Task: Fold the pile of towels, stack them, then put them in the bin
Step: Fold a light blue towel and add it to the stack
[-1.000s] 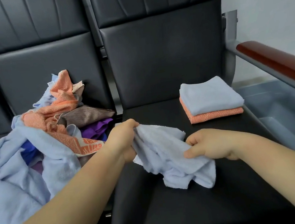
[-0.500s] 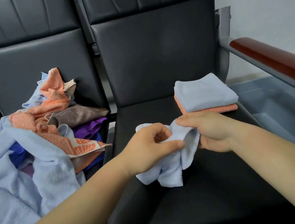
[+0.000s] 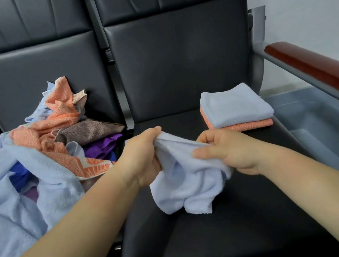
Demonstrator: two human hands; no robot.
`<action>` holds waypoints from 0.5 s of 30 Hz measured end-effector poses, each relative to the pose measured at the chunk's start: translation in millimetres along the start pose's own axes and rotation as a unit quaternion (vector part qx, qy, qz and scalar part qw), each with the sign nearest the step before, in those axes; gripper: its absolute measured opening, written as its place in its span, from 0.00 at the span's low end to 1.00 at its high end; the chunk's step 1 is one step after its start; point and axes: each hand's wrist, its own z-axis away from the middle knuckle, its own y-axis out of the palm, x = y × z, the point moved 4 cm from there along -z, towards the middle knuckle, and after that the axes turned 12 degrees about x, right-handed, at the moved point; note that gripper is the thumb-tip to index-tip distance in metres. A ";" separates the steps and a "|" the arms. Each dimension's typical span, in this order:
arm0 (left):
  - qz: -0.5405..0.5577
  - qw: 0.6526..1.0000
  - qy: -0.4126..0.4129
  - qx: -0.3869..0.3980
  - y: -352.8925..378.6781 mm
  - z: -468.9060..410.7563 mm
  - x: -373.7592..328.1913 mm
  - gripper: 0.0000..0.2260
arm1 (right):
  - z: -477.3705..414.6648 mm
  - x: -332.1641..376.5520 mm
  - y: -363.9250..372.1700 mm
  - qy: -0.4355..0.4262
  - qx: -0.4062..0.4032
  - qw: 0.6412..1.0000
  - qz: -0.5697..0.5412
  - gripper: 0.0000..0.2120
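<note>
Towel (image 3: 189, 181) bunched between left hand (image 3: 144, 155) and right hand (image 3: 229, 153).

Nubby terry cloth is seen in the light-blue towel (image 3: 189, 183), smooth, faintly shiny leatherette on the seat (image 3: 231, 238), glossy wood on the armrest (image 3: 317, 71) at three o'clock.

seat front (image 3: 231, 238) – bare | armrest (image 3: 317, 71) – blocks right | pile (image 3: 40, 165) – blocks left
</note>
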 end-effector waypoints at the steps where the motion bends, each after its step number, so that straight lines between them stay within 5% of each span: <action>1: -0.011 0.999 0.018 -0.048 -5.5 -1.1 -3.8 0.11 | -0.1 -2.5 -1.3 0.009 -0.014 0.999 0.042 0.13; 4: -0.045 0.985 0.084 -0.146 -20.6 -0.9 -17.7 0.10 | 1.4 -3.0 -8.7 0.028 -0.065 0.987 0.144 0.09; 7: 0.080 0.980 0.093 -0.156 -27.9 -0.3 -22.9 0.06 | 1.8 0.7 -16.0 0.017 -0.093 0.979 0.181 0.11; 9: 0.099 0.982 0.079 -0.140 -29.4 -1.1 -21.8 0.12 | 1.7 5.4 -17.0 -0.001 -0.094 0.980 0.177 0.13; 12: -0.039 0.990 0.081 -0.112 -28.8 -3.1 -19.5 0.16 | 3.2 10.1 -17.7 -0.028 -0.087 0.980 0.174 0.13; 15: -0.291 0.948 0.126 -0.027 -15.5 5.5 -24.1 0.09 | 3.2 9.6 -21.6 -0.036 -0.105 0.976 0.186 0.13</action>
